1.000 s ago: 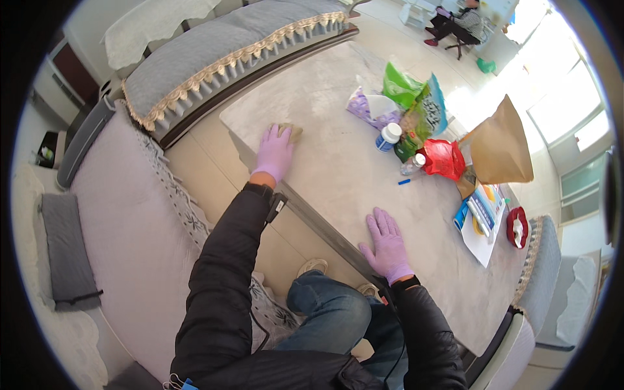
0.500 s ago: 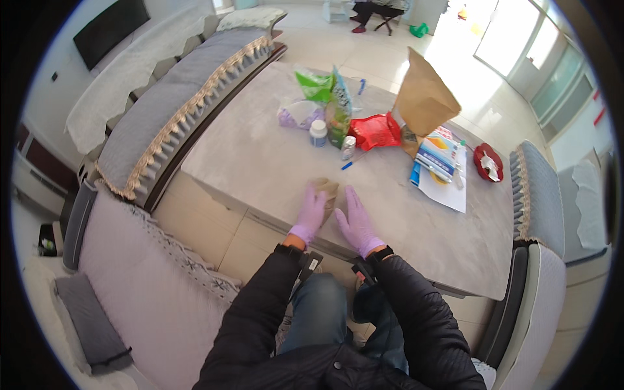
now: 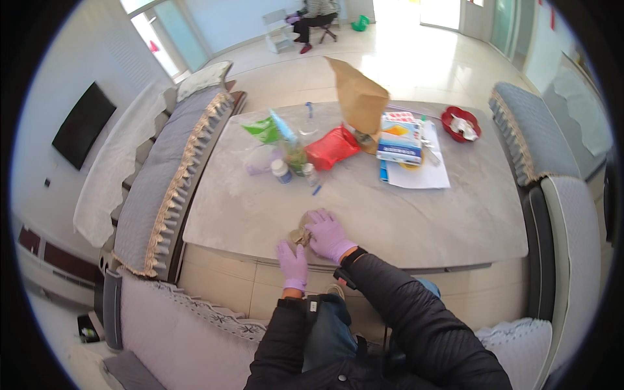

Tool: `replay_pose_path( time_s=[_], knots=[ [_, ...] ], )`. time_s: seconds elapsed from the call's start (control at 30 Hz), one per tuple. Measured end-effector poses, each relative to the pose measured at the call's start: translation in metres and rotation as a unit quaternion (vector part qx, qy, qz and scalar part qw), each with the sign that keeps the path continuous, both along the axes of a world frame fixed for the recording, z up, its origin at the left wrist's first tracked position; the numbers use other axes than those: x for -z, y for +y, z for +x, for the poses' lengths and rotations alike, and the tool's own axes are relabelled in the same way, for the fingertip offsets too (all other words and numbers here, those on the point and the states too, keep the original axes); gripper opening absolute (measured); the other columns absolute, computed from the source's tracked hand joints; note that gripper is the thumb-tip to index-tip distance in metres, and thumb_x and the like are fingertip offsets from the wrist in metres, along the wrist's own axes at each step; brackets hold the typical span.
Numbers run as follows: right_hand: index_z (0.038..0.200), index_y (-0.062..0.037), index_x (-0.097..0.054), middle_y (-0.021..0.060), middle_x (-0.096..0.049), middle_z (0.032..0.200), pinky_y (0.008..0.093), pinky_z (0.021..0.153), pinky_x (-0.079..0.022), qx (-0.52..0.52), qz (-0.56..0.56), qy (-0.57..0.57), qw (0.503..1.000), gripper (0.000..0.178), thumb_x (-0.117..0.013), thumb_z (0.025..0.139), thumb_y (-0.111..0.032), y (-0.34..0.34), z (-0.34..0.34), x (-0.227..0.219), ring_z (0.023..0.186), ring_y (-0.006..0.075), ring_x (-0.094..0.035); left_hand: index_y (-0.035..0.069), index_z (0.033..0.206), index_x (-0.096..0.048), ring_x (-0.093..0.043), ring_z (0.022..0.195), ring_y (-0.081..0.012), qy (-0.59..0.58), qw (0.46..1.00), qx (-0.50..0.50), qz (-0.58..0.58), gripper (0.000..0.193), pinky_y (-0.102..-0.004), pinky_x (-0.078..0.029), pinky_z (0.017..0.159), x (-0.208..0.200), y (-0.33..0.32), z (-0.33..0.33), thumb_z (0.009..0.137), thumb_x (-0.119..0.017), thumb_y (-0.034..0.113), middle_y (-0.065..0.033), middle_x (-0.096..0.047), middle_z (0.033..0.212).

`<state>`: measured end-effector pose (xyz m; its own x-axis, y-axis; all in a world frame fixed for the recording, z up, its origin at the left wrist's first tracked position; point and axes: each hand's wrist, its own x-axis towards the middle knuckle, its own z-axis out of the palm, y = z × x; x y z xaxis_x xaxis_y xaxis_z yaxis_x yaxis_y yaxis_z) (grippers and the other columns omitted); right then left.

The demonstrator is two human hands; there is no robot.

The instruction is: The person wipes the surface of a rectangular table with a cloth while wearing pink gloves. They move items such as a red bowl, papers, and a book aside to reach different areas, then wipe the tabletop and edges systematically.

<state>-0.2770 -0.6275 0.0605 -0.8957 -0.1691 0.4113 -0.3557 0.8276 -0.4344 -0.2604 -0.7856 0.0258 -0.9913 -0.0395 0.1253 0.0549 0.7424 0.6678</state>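
Note:
A small, crumpled khaki-brown piece (image 3: 299, 235), cloth or paper, lies near the front edge of the grey table. My right hand (image 3: 329, 235), in a purple glove, bends its fingers over the right side of this piece and holds it against the tabletop. At the table's edge, just below the piece, is my left hand (image 3: 292, 264), gloved alike, with thumb and fingers apart and nothing visible in it. Beyond my hands stand a white bottle with a blue label (image 3: 281, 171) and a smaller silvery-white bottle (image 3: 310, 174); a blue strip (image 3: 316, 190) lies nearby.
Green bags (image 3: 263, 130), a red packet (image 3: 333, 148) and a tall brown paper bag (image 3: 359, 97) crowd the far side of the table (image 3: 468, 221). Blue-white boxes (image 3: 400, 142) rest on papers beside a red bowl (image 3: 461, 123). Sofas flank the table. Another person (image 3: 314, 23) sits far off.
My view has tilted up and shifted. My right hand has moved left onto the brown piece, which is now more bunched. My left hand has drawn back off it toward the table's edge.

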Motion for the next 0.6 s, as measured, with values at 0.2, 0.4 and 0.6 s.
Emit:
replay_pose_path(
  time_s=[0.2,0.4,0.6],
  knots=[
    [0.107,-0.0076,-0.071,0.0182,-0.057,0.137,0.0473,0.113,-0.038,0.154,0.013,-0.034,0.987,0.032,-0.063,0.078,-0.016,0.146,0.075,0.013,0.132,0.0377,-0.049,-0.017,0.146,-0.037,-0.025,0.149,-0.0477,-0.131,0.958,0.098,-0.237,0.097,-0.0475,-0.021,0.124,-0.015,-0.003,0.001,0.09,-0.064,0.058,-0.0374,-0.03,0.156],
    [0.116,-0.011,-0.067,0.0191,-0.053,0.145,0.0472,0.114,-0.038,0.429,0.039,-0.047,0.901,0.036,-0.064,0.081,-0.019,0.309,0.221,0.021,0.135,0.0394,-0.047,-0.018,0.142,-0.04,-0.026,0.147,-0.0484,-0.103,0.959,0.135,-0.227,0.116,-0.0469,-0.026,0.122,-0.036,0.007,0.007,0.073,-0.076,0.068,-0.0389,-0.029,0.155],
    [0.128,-0.0092,-0.062,0.0211,-0.051,0.147,0.0503,0.119,-0.03,0.602,0.109,-0.105,0.784,0.047,-0.06,0.084,-0.025,0.377,0.306,0.018,0.138,0.038,-0.044,-0.017,0.143,-0.035,-0.026,0.146,-0.0493,-0.152,0.92,0.148,-0.329,0.119,-0.0484,-0.027,0.121,-0.049,0.019,0.016,0.071,-0.08,0.065,-0.0407,-0.03,0.152]
  ],
)
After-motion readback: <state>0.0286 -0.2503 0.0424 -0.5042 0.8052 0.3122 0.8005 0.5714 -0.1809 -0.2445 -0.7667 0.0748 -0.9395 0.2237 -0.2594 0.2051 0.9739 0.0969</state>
